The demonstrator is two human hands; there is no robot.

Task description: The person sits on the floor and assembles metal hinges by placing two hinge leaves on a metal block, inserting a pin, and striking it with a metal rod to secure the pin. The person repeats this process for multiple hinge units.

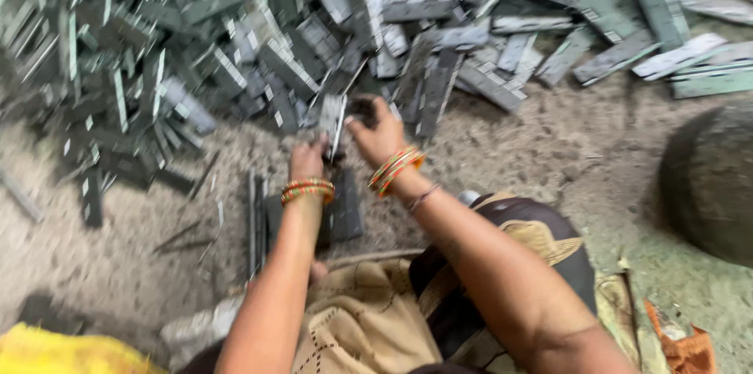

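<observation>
A thin grey strip (332,125) is being held up on its edge between both hands, just in front of the big pile of grey strips (235,37). It is being pinched at the bottom by the left hand (307,159). It is being gripped from the side by the closed fingers of the right hand (376,132). More dark strips (345,213) are lying flat on the sandy ground (510,154) under the wrists. A round grey stone (710,182) is sitting well apart on the right. No boxes or bowls are being seen.

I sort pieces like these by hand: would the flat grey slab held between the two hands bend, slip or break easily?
The flat grey slab looks thin, straight-edged and stone-like, so probably stiff. Broken pieces in the pile suggest brittleness. The left hand and right hand pinch its edges; dust may make it slippery.
</observation>
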